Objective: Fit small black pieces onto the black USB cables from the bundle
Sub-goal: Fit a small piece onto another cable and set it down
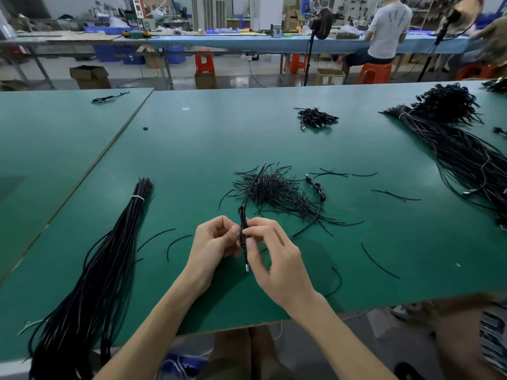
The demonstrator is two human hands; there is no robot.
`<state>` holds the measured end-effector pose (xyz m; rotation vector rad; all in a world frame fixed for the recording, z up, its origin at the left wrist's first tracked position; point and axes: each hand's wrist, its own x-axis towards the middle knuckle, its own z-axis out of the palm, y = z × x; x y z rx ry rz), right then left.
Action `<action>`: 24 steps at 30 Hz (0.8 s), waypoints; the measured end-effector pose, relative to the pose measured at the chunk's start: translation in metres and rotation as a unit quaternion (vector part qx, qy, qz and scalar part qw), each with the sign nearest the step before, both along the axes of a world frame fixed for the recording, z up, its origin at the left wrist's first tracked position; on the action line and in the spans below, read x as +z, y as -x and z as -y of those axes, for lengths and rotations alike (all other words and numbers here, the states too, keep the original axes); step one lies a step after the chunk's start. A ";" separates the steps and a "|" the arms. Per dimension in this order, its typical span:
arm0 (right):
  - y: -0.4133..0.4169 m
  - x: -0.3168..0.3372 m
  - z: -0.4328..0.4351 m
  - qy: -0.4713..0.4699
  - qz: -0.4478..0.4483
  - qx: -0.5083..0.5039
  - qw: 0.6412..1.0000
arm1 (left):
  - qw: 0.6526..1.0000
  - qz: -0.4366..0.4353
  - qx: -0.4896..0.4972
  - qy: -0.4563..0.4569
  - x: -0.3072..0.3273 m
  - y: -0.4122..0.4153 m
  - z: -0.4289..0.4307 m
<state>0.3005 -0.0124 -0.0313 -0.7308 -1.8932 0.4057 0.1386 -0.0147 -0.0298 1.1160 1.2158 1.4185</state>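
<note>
Head view: left hand (pixel 216 238) and right hand (pixel 274 256) pinch a folded black USB cable (pixel 241 213), silver plug (pixel 247 267) dangling.

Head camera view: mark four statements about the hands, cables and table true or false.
1. The left hand and right hand both pinch a folded black USB cable. True.
2. A red tie binds the long black cable bundle at the left. False: the tie is white.
3. The loose pile of short thin black pieces lies on the table beyond the hands. True.
4. The flat table top is blue. False: it is green.
</note>
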 end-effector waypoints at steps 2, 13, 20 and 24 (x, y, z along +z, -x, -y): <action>0.001 0.002 0.001 0.064 0.023 -0.004 0.998 | 0.999 -0.012 0.024 -0.019 0.000 -0.001 0.000; 0.001 0.000 -0.010 0.011 0.093 -0.087 0.992 | 0.993 -0.070 0.033 -0.095 0.004 -0.003 0.000; 0.000 0.003 -0.008 0.171 0.040 0.010 0.984 | 0.982 -0.129 0.084 -0.113 0.003 -0.002 0.002; -0.003 0.003 -0.012 0.251 -0.014 0.029 0.967 | 0.978 -0.161 0.078 -0.110 0.001 -0.007 0.002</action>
